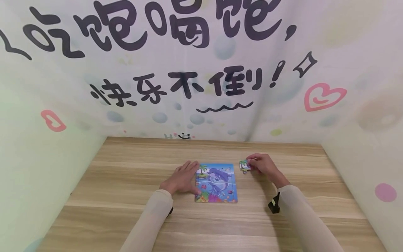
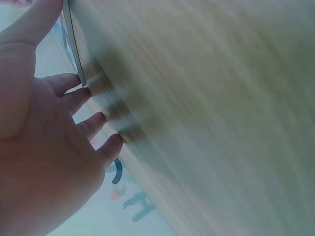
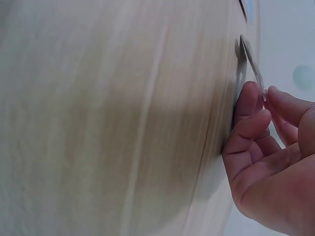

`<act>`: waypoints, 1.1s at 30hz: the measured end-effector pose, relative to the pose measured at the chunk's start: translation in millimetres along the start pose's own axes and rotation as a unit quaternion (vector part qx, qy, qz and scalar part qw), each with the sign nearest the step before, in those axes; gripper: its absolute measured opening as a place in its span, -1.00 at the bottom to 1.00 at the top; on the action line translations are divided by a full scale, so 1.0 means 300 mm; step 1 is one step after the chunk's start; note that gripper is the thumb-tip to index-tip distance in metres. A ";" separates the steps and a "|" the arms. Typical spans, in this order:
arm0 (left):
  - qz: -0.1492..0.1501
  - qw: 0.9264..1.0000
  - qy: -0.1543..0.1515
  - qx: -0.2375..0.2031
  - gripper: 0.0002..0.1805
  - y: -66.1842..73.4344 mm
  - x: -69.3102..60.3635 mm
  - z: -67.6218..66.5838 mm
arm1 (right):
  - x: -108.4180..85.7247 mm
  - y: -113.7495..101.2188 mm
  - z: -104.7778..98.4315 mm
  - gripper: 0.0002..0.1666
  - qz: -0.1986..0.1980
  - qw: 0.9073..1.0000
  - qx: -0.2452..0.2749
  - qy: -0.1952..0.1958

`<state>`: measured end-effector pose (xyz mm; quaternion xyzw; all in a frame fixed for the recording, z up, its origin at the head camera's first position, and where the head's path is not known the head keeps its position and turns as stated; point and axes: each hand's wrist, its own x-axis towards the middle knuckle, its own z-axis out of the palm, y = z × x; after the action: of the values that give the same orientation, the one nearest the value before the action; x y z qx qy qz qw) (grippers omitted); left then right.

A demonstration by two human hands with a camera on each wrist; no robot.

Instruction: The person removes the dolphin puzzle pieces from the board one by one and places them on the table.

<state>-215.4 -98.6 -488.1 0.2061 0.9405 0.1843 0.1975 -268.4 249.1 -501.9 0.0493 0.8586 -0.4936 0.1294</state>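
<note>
A square dolphin puzzle (image 1: 217,183) in blue and purple lies flat on the wooden table. Along its left edge rests the left hand (image 1: 182,178), fingers spread and thumb at the lower left; in the left wrist view that hand (image 2: 54,132) has its fingertips on the table and against the board's edge. To the right of the puzzle, the right hand (image 1: 266,167) pinches a small piece (image 1: 244,166) with a palm tree picture. From the side, in the right wrist view, the piece (image 3: 253,64) is tilted between thumb and fingers of the right hand (image 3: 275,162).
The wooden table (image 1: 126,182) meets a white printed wall cloth (image 1: 157,119) at its back edge, with pale walls at left and right. A small black device (image 1: 274,204) is on the right wrist.
</note>
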 end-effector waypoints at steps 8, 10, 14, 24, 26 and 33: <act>-0.001 1.000 -0.004 0.002 0.20 0.001 -0.001 0.002 | -0.006 -0.002 0.018 -0.74 -0.031 0.997 -0.065 0.027; -0.001 1.000 -0.004 -0.001 0.20 0.001 -0.002 0.001 | -0.006 -0.002 0.024 -0.75 -0.035 0.996 -0.078 0.033; -0.003 1.000 -0.005 -0.003 0.21 -0.001 -0.003 -0.001 | -0.011 -0.008 0.033 -0.77 -0.036 0.994 -0.093 0.037; -0.001 1.000 -0.008 -0.004 0.22 -0.007 0.004 0.003 | -0.018 -0.024 0.039 -0.78 -0.054 0.984 -0.162 0.050; -0.002 1.000 -0.008 -0.005 0.22 -0.008 0.005 0.003 | -0.018 -0.024 0.041 -0.79 -0.062 0.981 -0.175 0.053; 0.002 1.000 -0.007 -0.003 0.21 -0.014 0.008 0.010 | -0.022 -0.034 0.051 -0.77 -0.063 0.979 -0.183 0.059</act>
<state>-217.2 -100.4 -493.3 0.2087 0.9382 0.1857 0.2042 -261.6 231.1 -498.9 -0.0004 0.9418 -0.3319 0.0534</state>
